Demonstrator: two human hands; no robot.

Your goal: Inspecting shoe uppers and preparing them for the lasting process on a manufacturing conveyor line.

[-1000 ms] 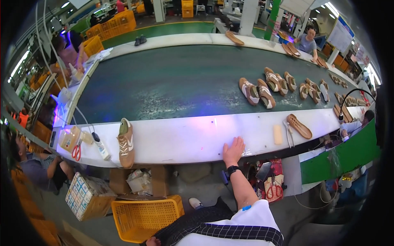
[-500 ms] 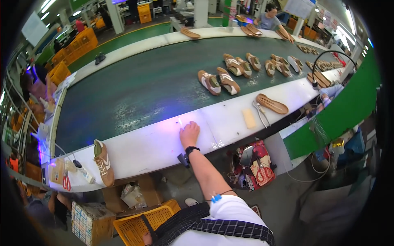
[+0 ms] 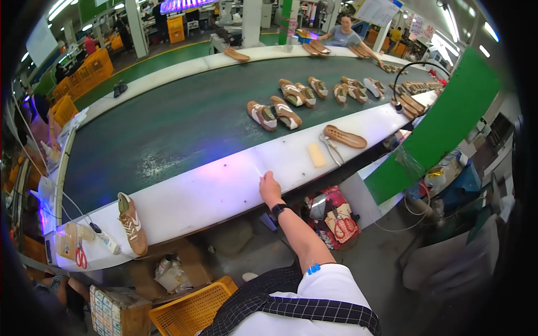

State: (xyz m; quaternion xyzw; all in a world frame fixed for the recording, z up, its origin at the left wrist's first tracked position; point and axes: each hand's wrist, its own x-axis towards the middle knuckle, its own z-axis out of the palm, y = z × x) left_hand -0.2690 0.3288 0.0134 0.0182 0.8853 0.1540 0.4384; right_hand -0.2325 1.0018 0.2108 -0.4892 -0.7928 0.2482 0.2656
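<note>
My right hand [image 3: 270, 188] is over the front edge of the white ledge [image 3: 207, 187], its fingers curled closed. A faint pale streak shows by the fingertips; whether they hold something thin is unclear. To the right on the ledge lie a pale yellow block [image 3: 316, 155], metal pincers [image 3: 332, 149] and a brown shoe sole [image 3: 345, 136]. A single tan sneaker [image 3: 133, 227] with white stripes stands at the ledge's left end. Beyond the hand, a pair of tan sneakers [image 3: 286, 113] sits on the dark green conveyor belt [image 3: 168, 131]. My left hand is out of view.
Red-handled scissors [image 3: 81, 257] and a power strip [image 3: 109, 242] lie at the far left. A yellow basket [image 3: 193, 308] and a cardboard box [image 3: 147, 280] stand below the ledge. A green panel [image 3: 431, 134] rises at right. Across the belt, a co-worker [image 3: 343, 36] reaches toward shoes.
My view has shifted, so the belt and shoes appear farther left. My right hand has drawn back toward the ledge's front edge and its fingers have curled in. My left hand has left the view.
</note>
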